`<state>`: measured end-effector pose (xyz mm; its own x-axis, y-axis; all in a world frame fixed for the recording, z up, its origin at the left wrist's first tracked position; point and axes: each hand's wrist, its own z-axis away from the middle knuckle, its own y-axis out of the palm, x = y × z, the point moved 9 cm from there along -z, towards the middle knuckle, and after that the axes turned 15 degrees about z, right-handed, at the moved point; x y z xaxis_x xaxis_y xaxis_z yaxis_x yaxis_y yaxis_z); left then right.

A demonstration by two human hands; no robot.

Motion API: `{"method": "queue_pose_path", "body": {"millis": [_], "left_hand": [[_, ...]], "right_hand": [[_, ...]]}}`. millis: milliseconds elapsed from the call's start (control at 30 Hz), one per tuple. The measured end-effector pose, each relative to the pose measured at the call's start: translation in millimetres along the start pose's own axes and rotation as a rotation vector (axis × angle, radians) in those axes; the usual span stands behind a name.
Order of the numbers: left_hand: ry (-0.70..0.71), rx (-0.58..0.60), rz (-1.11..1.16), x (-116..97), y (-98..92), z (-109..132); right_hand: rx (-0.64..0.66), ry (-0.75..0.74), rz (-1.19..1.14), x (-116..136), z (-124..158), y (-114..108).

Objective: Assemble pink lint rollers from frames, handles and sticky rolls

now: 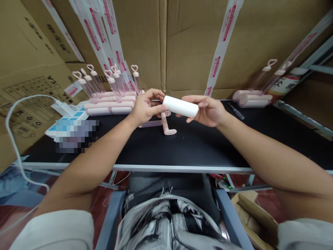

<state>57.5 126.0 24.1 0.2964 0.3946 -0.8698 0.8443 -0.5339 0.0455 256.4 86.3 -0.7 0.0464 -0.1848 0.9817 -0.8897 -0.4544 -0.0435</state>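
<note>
A smooth white cylinder (180, 106) is held level above the black table, tilted slightly down to the right. My left hand (145, 108) grips its left end between thumb and fingers. Around the right end curl the fingers of my right hand (209, 110), with the thumb along the top. Below the cylinder, a pale pink bent piece (166, 126) stands on the table, its upper part partly hidden by my left hand. Beside it lies a clear pinkish tube (152, 124), also partly covered.
Several pink cylinders (111, 104) with clear tubes and heart-shaped tops stand at the back left. More pink cylinders (253, 99), a labelled bottle (288, 83) and a screwdriver (237, 111) are at the right. A power strip (66, 121) with a white cable lies left. Cardboard (189, 45) walls the back.
</note>
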Motion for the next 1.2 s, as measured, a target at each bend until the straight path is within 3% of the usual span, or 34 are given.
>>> {"method": "queue_pose_path", "body": {"millis": [633, 1067, 1200], "left_hand": [[0.000, 0.046, -0.053, -8.7, 9.7, 3.3], [0.111, 0.007, -0.088, -10.3, 8.4, 6.5], [0.035, 0.045, -0.038, -11.1, 12.0, 6.9]], "right_hand": [[-0.032, 0.004, -0.025, -1.4, -0.9, 2.6], [-0.041, -0.028, -0.039, -2.2, -4.9, -2.9], [-0.055, -0.060, -0.025, 0.7, -4.2, -10.2]]}}
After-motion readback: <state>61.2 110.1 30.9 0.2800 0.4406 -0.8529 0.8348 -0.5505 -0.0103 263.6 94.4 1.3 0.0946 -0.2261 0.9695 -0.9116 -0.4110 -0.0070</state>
